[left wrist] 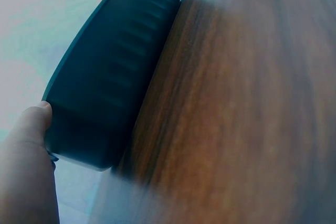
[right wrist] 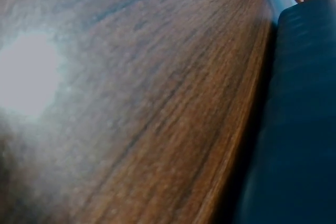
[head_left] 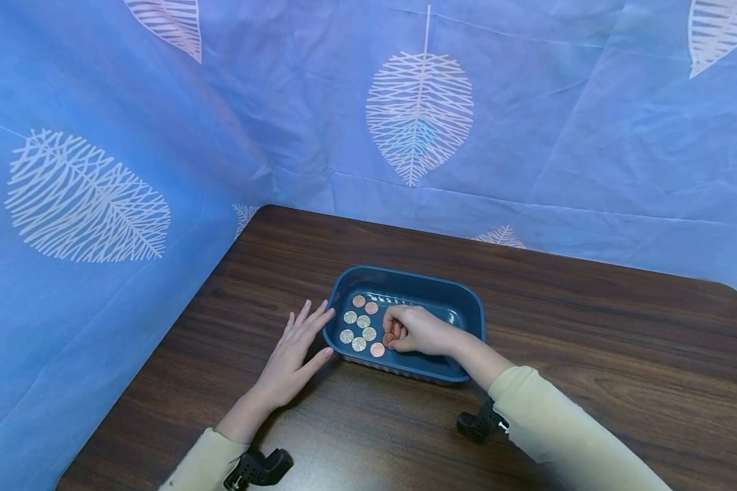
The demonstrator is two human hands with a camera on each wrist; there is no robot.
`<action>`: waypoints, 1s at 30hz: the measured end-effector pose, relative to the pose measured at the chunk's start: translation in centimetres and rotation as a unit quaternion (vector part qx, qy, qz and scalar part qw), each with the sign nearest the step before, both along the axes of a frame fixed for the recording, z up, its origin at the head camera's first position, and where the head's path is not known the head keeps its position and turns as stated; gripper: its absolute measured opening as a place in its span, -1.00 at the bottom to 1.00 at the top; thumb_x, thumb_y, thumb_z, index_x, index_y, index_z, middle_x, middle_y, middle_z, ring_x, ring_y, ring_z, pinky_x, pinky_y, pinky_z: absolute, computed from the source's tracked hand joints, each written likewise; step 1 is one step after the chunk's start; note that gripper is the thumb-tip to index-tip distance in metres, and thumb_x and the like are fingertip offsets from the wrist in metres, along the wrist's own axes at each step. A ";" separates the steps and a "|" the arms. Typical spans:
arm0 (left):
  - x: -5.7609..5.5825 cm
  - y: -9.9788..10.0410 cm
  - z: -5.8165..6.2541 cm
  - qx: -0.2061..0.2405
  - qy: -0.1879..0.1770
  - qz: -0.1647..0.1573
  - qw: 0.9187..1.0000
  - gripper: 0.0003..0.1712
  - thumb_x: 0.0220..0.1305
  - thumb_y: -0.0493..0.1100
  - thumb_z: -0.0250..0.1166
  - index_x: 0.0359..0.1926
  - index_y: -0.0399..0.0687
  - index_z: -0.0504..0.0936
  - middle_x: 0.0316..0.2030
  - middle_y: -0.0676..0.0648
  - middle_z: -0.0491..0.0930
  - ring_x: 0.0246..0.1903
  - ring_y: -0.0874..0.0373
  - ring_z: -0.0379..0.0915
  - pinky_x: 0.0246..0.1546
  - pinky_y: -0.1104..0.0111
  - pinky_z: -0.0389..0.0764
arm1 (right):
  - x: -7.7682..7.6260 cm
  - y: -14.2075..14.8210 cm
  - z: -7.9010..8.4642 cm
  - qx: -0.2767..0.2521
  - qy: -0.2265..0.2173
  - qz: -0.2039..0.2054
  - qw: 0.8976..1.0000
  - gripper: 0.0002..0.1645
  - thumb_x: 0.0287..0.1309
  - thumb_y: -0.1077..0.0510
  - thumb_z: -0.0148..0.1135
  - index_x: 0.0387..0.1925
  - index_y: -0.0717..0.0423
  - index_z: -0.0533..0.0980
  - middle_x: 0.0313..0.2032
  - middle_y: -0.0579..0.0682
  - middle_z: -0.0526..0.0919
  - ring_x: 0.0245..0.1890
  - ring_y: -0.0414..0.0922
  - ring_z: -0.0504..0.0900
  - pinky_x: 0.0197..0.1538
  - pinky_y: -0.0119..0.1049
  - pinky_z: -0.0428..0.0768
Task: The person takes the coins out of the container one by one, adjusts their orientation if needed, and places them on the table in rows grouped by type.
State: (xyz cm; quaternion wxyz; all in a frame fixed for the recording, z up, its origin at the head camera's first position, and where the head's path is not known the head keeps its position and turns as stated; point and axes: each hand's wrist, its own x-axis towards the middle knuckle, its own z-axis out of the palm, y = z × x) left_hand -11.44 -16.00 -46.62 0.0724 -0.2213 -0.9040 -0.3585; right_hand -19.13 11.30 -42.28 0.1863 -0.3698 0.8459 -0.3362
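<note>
A dark blue rectangular tray [head_left: 480, 315] holds several gold-coloured coins [head_left: 359, 344] and several copper-coloured coins [head_left: 377, 350], laid flat in its left half. My right hand [head_left: 426, 332] reaches in over the right side, thumb and fingers pinching a copper-coloured coin [head_left: 389, 338] low over the tray floor. Beside the tray's left end, my left hand [head_left: 288, 361] lies with fingers spread and fairly straight, fingertips at the rim. In the left wrist view, the left thumb [left wrist: 31, 129] touches the tray's edge. The right wrist view shows the tray's ribbed side wall [right wrist: 304, 103], with the right hand out of sight.
The tray stands on a dark wood-grain table [head_left: 589, 341] with rounded corners. A blue curtain [head_left: 307, 88] with white leaf prints hangs behind and to the left of the table. Black wrist devices [head_left: 259, 468] are strapped below both hands.
</note>
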 end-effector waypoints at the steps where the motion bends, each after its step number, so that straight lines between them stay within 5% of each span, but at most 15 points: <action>1: 0.0 0.0 0.0 -0.001 0.002 0.000 1.000 -0.34 0.42 0.09 0.06 0.46 0.12 0.14 0.46 0.12 -0.03 0.46 0.11 -0.34 0.35 -0.14 -0.23 | 0.0 0.0 0.0 -0.005 -0.006 0.000 1.000 -0.84 0.11 0.34 0.27 -0.29 0.13 0.46 -0.44 -0.11 0.50 -0.46 -0.22 0.44 -0.39 -0.38 0.50; 19: 0.2 0.0 0.1 -0.033 0.031 0.005 0.999 -0.32 0.40 0.11 0.07 0.46 0.10 0.14 0.47 0.06 -0.01 0.46 0.09 -0.34 0.35 -0.15 -0.21 | 0.0 1.3 1.2 -0.119 -0.067 -0.018 0.990 -0.80 0.26 0.26 0.19 -0.09 0.19 0.59 -0.21 -0.05 0.67 -0.22 -0.15 0.64 -0.17 -0.31 0.62; 30: 0.2 0.0 0.1 -0.032 0.030 0.004 0.999 -0.32 0.40 0.11 0.06 0.46 0.10 0.15 0.47 0.07 -0.01 0.46 0.08 -0.33 0.34 -0.16 -0.21 | 0.9 6.9 4.2 -0.160 -0.050 -0.112 0.980 -0.76 0.28 0.19 0.19 -0.06 0.19 0.58 -0.19 -0.01 0.68 -0.18 -0.03 0.65 -0.15 -0.23 0.64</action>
